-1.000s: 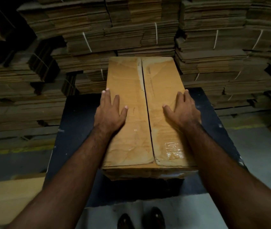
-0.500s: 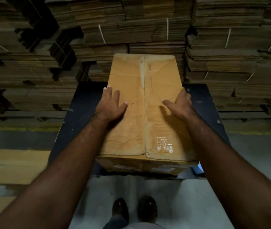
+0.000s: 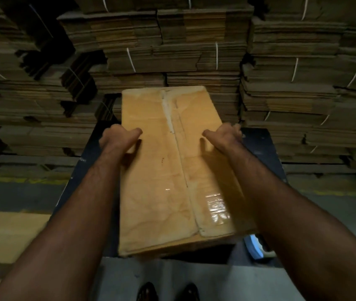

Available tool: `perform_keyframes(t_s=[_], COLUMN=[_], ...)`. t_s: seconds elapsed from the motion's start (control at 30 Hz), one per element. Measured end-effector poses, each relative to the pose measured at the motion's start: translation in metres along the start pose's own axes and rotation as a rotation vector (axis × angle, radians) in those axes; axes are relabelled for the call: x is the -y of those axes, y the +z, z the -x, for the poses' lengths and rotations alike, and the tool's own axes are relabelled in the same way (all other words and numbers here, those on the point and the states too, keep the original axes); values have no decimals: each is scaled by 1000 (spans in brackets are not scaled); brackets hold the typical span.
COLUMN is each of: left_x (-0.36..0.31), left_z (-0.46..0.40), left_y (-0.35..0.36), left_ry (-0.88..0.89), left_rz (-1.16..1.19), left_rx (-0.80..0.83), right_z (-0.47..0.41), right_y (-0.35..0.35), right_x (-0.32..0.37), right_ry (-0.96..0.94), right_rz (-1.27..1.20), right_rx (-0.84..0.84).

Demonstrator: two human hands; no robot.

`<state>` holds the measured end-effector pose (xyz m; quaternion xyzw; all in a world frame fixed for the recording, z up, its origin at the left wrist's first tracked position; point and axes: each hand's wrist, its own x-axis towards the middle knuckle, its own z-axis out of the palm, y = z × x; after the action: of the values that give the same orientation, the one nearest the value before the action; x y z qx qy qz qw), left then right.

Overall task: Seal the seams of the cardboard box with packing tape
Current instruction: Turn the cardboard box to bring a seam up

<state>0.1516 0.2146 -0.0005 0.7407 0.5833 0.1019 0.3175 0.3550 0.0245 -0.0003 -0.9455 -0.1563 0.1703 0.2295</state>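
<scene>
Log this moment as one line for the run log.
left hand: grips box left edge | right hand: grips right edge | centre seam: closed | table: under box

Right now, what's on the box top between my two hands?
In the head view, only bare cardboard box top and its centre seam lie between left hand and right hand; no tape roll.

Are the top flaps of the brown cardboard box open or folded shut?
Folded shut: both flaps of the brown cardboard box lie flat, meeting along the centre seam.
</scene>
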Motion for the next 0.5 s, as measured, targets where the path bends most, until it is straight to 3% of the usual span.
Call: perform_keyframes(t_s=[0.17,0.3,0.5], left_x=[29,57,58], left_z=[16,50,128], left_y=[-38,-37,11], left_ry=[-179,-367,-346], left_rz=[355,732,972], left_rx=[46,157,252], right_z=[-27,-32,-42], right_y=[6,33,70], right_x=[66,107,118], right_ry=[-168,-340,-518], right_rz=[12,175,264], right_rx=[89,108,100])
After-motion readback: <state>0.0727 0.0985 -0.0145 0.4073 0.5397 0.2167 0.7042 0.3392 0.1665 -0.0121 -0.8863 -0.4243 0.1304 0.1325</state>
